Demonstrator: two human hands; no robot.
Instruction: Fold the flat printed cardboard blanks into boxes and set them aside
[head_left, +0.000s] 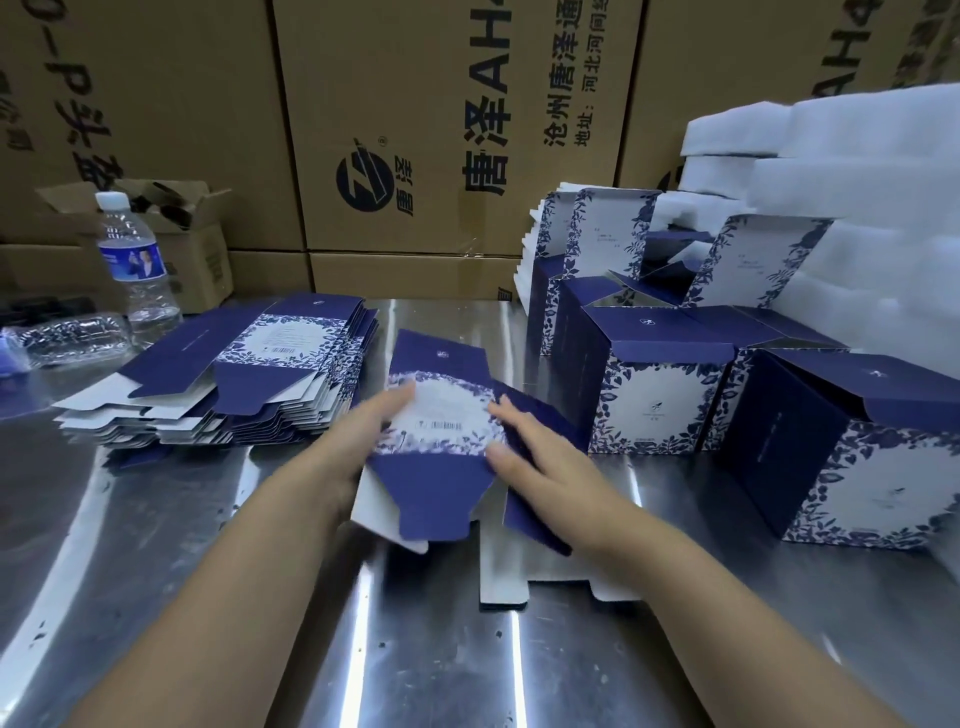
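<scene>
A flat blue-and-white printed blank (444, 415) lies tilted in the middle of the steel table (208, 597). My left hand (358, 441) holds its left edge, fingers stretched over the white oval panel. My right hand (530, 457) rests on its right side with straight fingers, thumb at the blue flap's corner. A stack of flat blanks (234, 374) lies to the left. Several folded boxes (660, 384) stand to the right with lids open, the nearest box (852, 457) at the far right.
A water bottle (136, 260) stands at the back left beside a crushed plastic bottle (67, 338) and a small open carton (182, 234). Big brown shipping cartons (441, 130) wall the back. White foam sheets (857, 208) pile at the back right.
</scene>
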